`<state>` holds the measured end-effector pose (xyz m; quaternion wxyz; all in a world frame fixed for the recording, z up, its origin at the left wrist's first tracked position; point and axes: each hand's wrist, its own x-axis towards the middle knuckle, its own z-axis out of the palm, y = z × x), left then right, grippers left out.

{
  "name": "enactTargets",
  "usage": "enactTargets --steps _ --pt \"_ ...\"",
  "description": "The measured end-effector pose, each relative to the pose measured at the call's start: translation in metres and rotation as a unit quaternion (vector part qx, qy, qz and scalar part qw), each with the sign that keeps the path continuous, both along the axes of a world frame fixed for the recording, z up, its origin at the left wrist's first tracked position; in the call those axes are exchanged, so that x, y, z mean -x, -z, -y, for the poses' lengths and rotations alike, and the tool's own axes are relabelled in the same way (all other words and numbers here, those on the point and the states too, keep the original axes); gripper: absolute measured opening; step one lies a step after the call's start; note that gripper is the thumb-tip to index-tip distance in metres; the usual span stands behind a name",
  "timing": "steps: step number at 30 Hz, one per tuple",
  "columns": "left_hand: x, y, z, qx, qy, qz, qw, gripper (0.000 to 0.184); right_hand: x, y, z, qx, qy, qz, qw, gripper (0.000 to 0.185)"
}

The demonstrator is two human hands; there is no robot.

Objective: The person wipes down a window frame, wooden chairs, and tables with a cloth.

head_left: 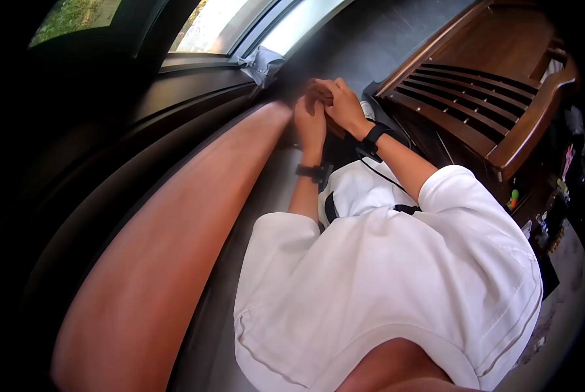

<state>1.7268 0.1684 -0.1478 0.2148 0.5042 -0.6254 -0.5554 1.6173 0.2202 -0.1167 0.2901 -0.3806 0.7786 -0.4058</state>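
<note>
My left hand (311, 125) and my right hand (346, 108) are close together in front of me, above my lap. Both have their fingers curled, and the fingertips meet around something small, dark and brownish that I cannot make out. Shadow and blur hide most of the left fingers. A black band (311, 172) circles my left wrist. On the right wrist is another black strap (373, 134), with a thin black cable running down from it toward my white clothing.
A long, smooth reddish-brown surface (168, 242) stretches along my left. Crumpled grey cloth (262, 65) lies by the window frame (201, 62). To the right stands a dark wooden seat with a slatted back (465, 98). Small colourful items (514, 199) lie at the far right.
</note>
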Motion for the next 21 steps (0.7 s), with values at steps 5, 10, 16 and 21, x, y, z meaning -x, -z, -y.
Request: enactTargets --steps 5,10,16,21 --pt "0.019 0.000 -0.055 -0.030 0.094 0.065 0.993 0.024 0.000 0.030 -0.081 -0.039 0.114 0.020 0.993 0.051" --pt "0.028 0.009 -0.135 -0.031 0.146 0.094 0.984 0.027 0.007 0.034 -0.172 -0.044 0.138 0.041 0.989 0.052" --pt "0.043 0.014 -0.256 -0.042 0.187 0.037 0.981 0.030 0.012 0.032 -0.302 0.024 0.210 0.041 0.976 0.052" --pt "0.104 0.012 -0.348 0.001 0.290 0.003 0.957 0.026 0.041 0.050 -0.398 0.023 0.333 -0.035 0.942 0.053"
